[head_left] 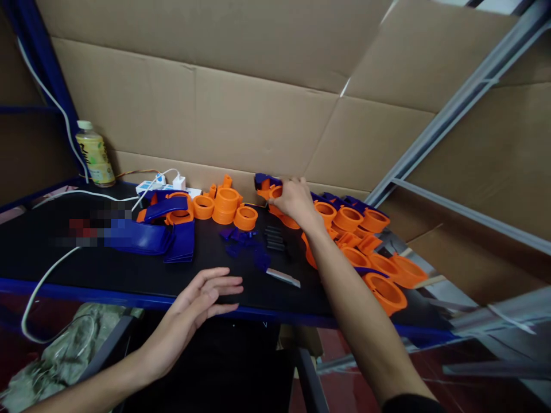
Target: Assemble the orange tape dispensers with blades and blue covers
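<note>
My right hand reaches to the back of the bench, its fingers closed on an orange plastic ring part with a dark blue piece at its end. The fingers and palm cover much of this part. My left hand hovers over the bench's front edge, fingers stretched out and holding nothing. Ahead of it lie small dark blue pieces, several black cylinders and a slim silver strip, perhaps a knife. Right of my right hand, orange ring parts stand close together, several with blue pieces.
Smaller orange rings stand back left of centre, beside flat blue pieces. A white power strip with cables and a yellow-labelled bottle are at the left. Cardboard closes the back; a metal bar slopes at the right.
</note>
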The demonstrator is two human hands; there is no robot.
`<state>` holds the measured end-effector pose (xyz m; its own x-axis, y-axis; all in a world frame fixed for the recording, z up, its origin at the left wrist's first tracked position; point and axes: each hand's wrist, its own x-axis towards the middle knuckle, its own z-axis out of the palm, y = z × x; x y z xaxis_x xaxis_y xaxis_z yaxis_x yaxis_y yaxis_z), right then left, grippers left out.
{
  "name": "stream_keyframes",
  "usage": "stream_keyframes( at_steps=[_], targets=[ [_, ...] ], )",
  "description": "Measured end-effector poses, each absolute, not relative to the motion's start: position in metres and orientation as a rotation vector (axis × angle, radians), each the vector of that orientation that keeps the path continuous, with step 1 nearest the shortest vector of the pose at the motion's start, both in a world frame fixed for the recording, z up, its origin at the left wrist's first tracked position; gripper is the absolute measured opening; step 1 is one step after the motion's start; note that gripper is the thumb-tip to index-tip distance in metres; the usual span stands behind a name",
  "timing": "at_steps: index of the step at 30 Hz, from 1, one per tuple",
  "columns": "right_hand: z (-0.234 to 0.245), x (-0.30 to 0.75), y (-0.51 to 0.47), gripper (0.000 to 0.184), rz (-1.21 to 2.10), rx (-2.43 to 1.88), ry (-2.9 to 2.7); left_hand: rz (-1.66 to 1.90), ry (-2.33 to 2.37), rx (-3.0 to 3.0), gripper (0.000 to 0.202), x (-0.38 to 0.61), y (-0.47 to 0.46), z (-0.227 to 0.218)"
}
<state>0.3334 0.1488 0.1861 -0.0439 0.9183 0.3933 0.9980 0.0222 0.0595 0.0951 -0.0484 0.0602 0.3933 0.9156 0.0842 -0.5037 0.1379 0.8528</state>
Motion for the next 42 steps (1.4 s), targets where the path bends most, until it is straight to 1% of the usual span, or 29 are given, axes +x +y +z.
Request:
stream_keyframes(
  at_steps=[4,10,18,22,33,42],
  targets=[
    [0.164,0.335,0.189,0.048,-0.366,-2.119,-2.092,0.986,0.537,1.02,0.034,0.094,-0.049,0.061],
    [0.135,0.342,0.206,0.037,-0.319,-2.244,-2.112,0.89,0.55,1.085,0.033,0.095,-0.051,0.064],
    [0.12,0.345,0.203,0.038,-0.287,-2.272,-2.095,0.848,0.564,1.111,0.032,0.096,-0.05,0.061],
    [0.116,0.342,0.197,0.043,-0.281,-2.223,-2.123,0.83,0.567,1.127,0.033,0.096,-0.051,0.062],
    [0.122,0.333,0.188,0.048,-0.291,-2.142,-2.183,0.772,0.567,1.182,0.032,0.097,-0.051,0.062],
    [0.131,0.321,0.169,0.038,-0.176,-2.006,-2.375,0.732,0.571,1.192,0.029,0.096,-0.047,0.058]
  ],
)
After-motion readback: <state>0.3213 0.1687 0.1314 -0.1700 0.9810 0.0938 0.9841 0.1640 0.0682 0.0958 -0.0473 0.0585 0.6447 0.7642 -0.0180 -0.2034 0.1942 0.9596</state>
